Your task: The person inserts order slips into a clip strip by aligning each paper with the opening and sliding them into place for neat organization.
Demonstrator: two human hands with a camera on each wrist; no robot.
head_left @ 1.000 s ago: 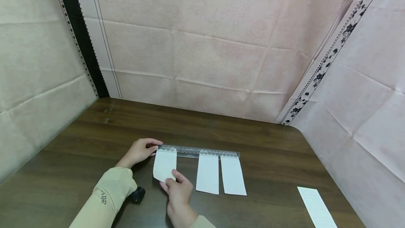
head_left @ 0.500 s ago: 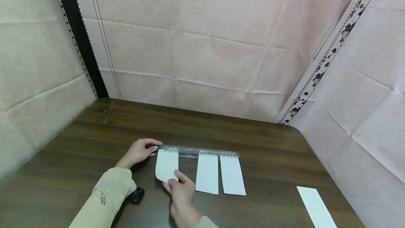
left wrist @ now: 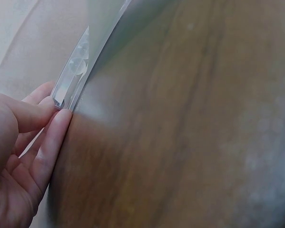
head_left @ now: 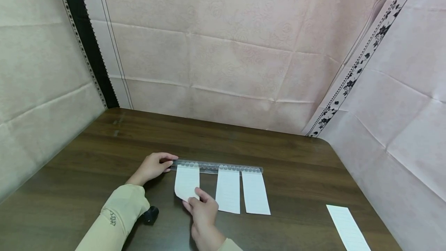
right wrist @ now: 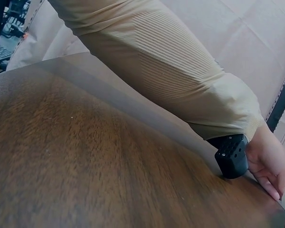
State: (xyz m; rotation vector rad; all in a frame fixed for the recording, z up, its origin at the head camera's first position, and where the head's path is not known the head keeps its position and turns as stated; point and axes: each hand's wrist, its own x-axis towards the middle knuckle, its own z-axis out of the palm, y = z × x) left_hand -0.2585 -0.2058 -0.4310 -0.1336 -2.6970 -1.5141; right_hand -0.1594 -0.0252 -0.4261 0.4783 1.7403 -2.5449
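A clear plastic rail [head_left: 209, 167] lies across the table, with a row of small rounded shapes along it. My left hand [head_left: 155, 167] holds its left end; in the left wrist view the thumb and fingers pinch the rail's tip [left wrist: 66, 88]. Three white paper cards hang from the rail toward me. At the lower right corner of the leftmost card [head_left: 186, 181], my right hand [head_left: 203, 214] pinches the paper, whose lower left corner curls. The middle card [head_left: 228, 191] and the right card [head_left: 256, 193] lie side by side, faintly lined.
Another white paper card [head_left: 348, 226] lies apart at the right side of the table. Pale cloth [head_left: 223, 57] walls in the brown wooden table [head_left: 278, 150]. A black wrist camera [right wrist: 231, 156] sits under the left sleeve.
My right hand has slid the leftmost card a little to the right along the rail, narrowing the gap to the middle card. The left hand stays on the rail's end.
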